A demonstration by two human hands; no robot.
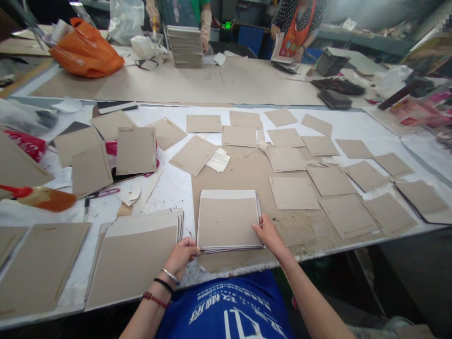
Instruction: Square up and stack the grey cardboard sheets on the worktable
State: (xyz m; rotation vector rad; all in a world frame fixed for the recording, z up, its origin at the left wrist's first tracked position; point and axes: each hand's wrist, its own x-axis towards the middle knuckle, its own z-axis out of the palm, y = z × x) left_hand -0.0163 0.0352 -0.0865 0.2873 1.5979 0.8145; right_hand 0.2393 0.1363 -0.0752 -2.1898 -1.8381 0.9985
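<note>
In front of me lies a small stack of grey-brown cardboard panels (228,223) with pale borders and dark edges. My left hand (182,256) is closed, its thumb and fingers pinching the stack's lower left corner. On the opposite side, my right hand (267,231) grips the right edge near the bottom. Both hands hold the same stack; how many panels are between the fingers is hidden. Beside my left hand stands a larger pile of cardboard panels (137,259). To the right, single cardboard pieces (294,193) with glue-like strips along an edge lie spread out.
A brush with amber-coloured bristles (49,198) juts in from the left. A pen (102,192) lies near it. An orange bag (86,49) rests on the far table. Across from me, one person stands by a tall stack (184,47); another person (296,28) holds sheets.
</note>
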